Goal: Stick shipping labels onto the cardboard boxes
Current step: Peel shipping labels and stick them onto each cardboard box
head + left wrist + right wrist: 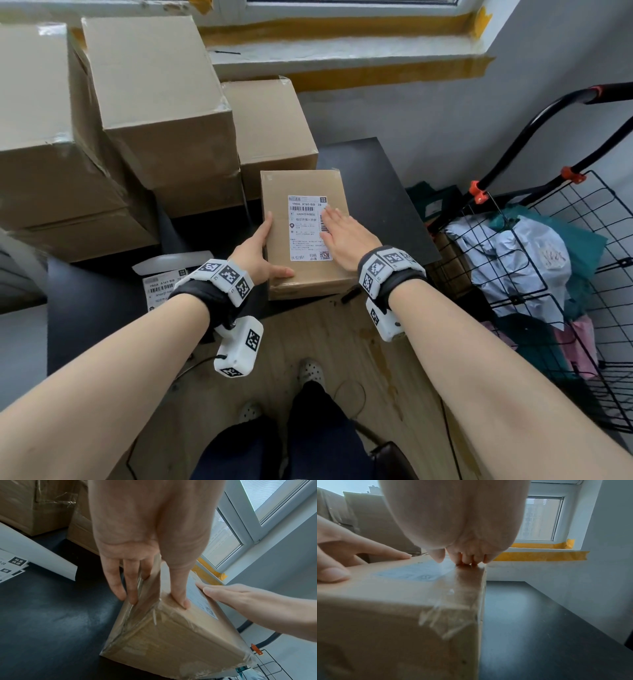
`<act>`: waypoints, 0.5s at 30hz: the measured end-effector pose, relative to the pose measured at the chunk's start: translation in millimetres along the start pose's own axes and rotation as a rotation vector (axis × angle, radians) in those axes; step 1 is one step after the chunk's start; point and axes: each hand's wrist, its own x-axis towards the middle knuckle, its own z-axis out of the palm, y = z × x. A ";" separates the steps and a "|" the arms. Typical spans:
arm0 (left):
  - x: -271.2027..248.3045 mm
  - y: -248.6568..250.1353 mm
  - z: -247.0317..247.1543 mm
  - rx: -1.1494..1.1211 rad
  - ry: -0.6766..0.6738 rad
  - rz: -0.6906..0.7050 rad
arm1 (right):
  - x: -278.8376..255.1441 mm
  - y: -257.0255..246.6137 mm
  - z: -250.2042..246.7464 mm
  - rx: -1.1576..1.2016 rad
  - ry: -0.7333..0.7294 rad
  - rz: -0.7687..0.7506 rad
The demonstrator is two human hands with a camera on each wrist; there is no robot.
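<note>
A small taped cardboard box [301,183] lies on the black table [370,178] right in front of me. A white shipping label [305,233] sits on its top face. My left hand [257,253] grips the box's near left corner, thumb on top and fingers down the left side [130,588]. My right hand [346,236] lies flat with straight fingers, pressing on the label's right part. In the right wrist view the label [419,572] shows pale on the box [393,615], with the fingertips [467,561] touching down near the box's right edge.
Large cardboard boxes [154,102] are stacked at the left and back of the table. A curled sheet with more labels [161,284] lies to the left of my left wrist. A black wire cart [548,260] holding bagged parcels stands at the right. Wooden floor lies below.
</note>
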 end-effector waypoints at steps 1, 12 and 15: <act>-0.5 -0.3 0.2 -0.003 0.000 -0.002 | 5.9 -0.4 -1.9 0.005 -0.007 0.005; -0.1 -2.2 -1.0 0.029 -0.002 -0.003 | 38.5 -37.4 -11.3 0.061 -0.002 -0.135; -0.3 -2.2 0.4 0.036 0.006 0.010 | 23.2 -29.9 -0.5 0.119 0.001 -0.163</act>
